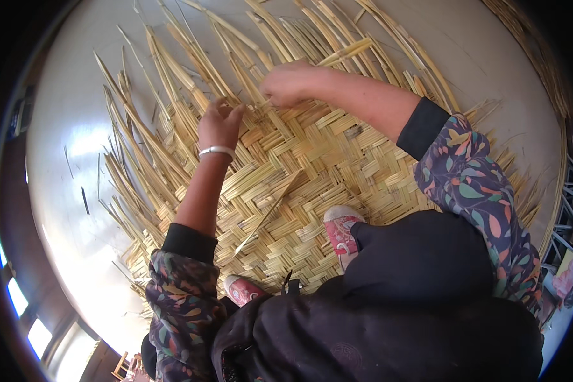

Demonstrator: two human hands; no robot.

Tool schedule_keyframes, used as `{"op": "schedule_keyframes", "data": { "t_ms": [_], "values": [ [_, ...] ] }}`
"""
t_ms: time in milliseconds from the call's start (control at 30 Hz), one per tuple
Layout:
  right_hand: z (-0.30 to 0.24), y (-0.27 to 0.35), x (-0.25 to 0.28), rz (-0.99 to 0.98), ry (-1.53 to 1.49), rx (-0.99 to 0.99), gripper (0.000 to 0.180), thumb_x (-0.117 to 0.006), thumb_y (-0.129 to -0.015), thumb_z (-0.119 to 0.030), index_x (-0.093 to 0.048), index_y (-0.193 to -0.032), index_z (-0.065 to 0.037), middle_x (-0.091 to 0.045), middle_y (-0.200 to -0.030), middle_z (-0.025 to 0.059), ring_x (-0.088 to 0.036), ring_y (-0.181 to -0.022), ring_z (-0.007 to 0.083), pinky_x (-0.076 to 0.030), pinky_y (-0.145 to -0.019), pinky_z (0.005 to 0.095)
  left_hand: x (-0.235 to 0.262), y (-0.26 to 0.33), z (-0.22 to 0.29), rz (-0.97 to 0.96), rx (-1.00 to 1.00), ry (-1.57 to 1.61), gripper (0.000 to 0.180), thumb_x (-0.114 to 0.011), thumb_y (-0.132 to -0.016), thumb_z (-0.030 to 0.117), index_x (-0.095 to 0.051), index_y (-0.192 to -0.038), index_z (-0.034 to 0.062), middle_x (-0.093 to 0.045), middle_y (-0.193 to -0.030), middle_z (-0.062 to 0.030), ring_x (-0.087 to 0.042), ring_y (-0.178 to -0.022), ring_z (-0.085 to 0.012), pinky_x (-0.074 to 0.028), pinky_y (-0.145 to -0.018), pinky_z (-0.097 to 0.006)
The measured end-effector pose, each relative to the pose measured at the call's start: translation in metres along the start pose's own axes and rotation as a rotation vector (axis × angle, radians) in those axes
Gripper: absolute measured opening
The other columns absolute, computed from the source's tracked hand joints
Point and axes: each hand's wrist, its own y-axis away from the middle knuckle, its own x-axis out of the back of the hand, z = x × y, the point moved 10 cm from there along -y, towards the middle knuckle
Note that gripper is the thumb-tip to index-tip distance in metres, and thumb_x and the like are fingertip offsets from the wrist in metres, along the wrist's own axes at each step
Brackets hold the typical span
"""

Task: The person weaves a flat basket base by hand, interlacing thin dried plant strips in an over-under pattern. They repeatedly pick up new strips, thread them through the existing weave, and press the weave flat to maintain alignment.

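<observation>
A woven mat [325, 149] of flattened pale-yellow cane strips lies on the floor beneath me, in a diagonal weave. Loose strip ends [184, 76] fan out from its far and left edges. My left hand [219, 126], with a white bangle on the wrist, is at the far edge of the weave; its fingers are curled in among the strips, and their tips are partly hidden. Just right of it and farther away, my right hand [289, 84] is closed over the strips. A broad cane strip [349, 53] sticks out to the right from behind that hand.
My pink shoes [342, 230] rest on the mat. A loose strip [270, 213] lies slantwise across the weave. Smooth grey floor [76, 210] surrounds the mat. Metal framing [563, 204] and a pink item [570, 274] stand at the right rim.
</observation>
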Motion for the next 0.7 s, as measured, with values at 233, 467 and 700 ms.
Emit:
{"op": "schedule_keyframes", "data": {
  "t_ms": [233, 467, 700],
  "values": [
    [-0.001, 0.013, 0.009, 0.053, -0.046, 0.011, 0.027, -0.057, -0.080, -0.013, -0.065, -0.105, -0.007, -0.065, -0.105, 0.0113, -0.062, -0.097, 0.0276, -0.050, -0.081, 0.0404, -0.039, -0.019, -0.014, -0.162, 0.352, 0.493, 0.027, -0.073, -0.078, 0.026, -0.062, -0.091, 0.0050, -0.063, -0.074, -0.0008, -0.056, -0.061, -0.0096, -0.043, -0.052, -0.023],
    [-0.002, 0.007, -0.008, -0.033, -0.116, 0.042, 0.026, -0.058, -0.078, -0.013, -0.066, -0.102, -0.006, -0.066, -0.099, 0.0123, -0.063, -0.092, 0.0279, -0.050, -0.077, 0.0398, -0.033, 0.004, -0.015, -0.226, 0.312, 0.812, 0.016, -0.070, -0.081, 0.017, -0.060, -0.090, 0.0080, -0.062, -0.081, -0.0005, -0.057, -0.071, -0.0093, -0.043, -0.062, -0.022],
    [0.004, -0.001, -0.024, -0.056, -0.113, 0.022, 0.021, -0.057, -0.083, -0.017, -0.066, -0.098, -0.006, -0.065, -0.093, 0.0124, -0.062, -0.084, 0.0247, -0.050, -0.074, 0.0381, -0.024, 0.002, -0.023, -0.064, 0.213, 0.617, 0.024, -0.070, -0.080, 0.017, -0.063, -0.097, 0.0023, -0.064, -0.080, -0.0027, -0.058, -0.070, -0.0098, -0.047, -0.065, -0.023]
  ]
}}
